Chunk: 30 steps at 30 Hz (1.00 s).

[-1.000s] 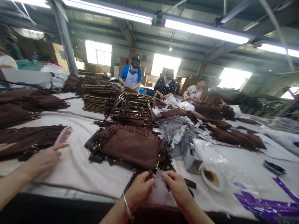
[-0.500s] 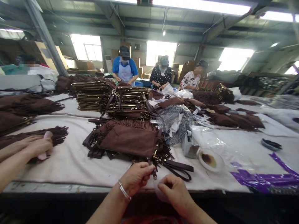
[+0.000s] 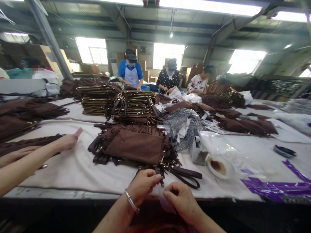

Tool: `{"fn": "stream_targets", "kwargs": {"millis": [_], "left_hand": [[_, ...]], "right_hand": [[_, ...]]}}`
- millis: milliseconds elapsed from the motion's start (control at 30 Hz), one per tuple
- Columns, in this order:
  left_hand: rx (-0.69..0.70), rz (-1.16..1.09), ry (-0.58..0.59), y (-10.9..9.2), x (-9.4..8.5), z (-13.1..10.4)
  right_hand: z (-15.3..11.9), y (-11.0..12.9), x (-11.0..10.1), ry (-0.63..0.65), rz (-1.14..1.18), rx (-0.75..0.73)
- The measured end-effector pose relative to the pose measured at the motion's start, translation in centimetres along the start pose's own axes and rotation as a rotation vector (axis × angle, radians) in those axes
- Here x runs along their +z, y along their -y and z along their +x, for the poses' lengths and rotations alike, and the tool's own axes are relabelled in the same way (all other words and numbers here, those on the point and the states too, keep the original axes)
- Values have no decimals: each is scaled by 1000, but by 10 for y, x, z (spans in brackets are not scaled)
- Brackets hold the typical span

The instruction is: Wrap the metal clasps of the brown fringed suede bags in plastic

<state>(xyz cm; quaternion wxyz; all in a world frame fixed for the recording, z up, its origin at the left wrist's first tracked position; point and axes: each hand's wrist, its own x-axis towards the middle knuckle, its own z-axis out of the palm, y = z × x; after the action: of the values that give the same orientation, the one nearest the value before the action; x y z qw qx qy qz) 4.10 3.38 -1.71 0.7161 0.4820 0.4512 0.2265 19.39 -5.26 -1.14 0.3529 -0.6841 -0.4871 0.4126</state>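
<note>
A brown fringed bag (image 3: 134,146) lies on top of other bags at the table's front. My left hand (image 3: 144,183), with a bangle at the wrist, is closed in a pinch on a short brown strap (image 3: 162,183) tipped with metal at the bag's near right corner. Just right of it, my right hand (image 3: 181,198) pinches a thin, whitish see-through sheet (image 3: 163,201) close to the strap's end. Part of the sheet is hidden behind the right fingers. A looped wrist strap (image 3: 187,174) lies beyond my right hand.
Stacked brown bags (image 3: 136,105) stand behind. To the right are a metal box (image 3: 198,153), a stained white dish (image 3: 228,173) and purple plastic (image 3: 274,187). A co-worker's hand (image 3: 66,142) holds a pinkish item (image 3: 79,132) at left. Several people work across the table.
My hands stay nearly in place, still pinching the strap and the sheet, and more of the sheet shows. The co-worker's hand at left has moved right and up with the pinkish item.
</note>
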Motion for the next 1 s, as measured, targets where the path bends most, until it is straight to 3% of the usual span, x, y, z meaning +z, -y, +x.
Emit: {"fn": "stream_targets", "kwargs": {"millis": [133, 300, 633, 1000], "left_hand": [[32, -23, -24, 2, 2, -1], [-40, -147, 22, 1, 3, -4], [-63, -111, -30, 3, 5, 0], [-67, -116, -59, 0, 11, 2]], "right_hand": [[1, -4, 2, 9, 52, 33], [4, -9, 3, 18, 99, 55], [1, -1, 5, -1, 58, 5], [-1, -10, 4, 1, -23, -48]]}}
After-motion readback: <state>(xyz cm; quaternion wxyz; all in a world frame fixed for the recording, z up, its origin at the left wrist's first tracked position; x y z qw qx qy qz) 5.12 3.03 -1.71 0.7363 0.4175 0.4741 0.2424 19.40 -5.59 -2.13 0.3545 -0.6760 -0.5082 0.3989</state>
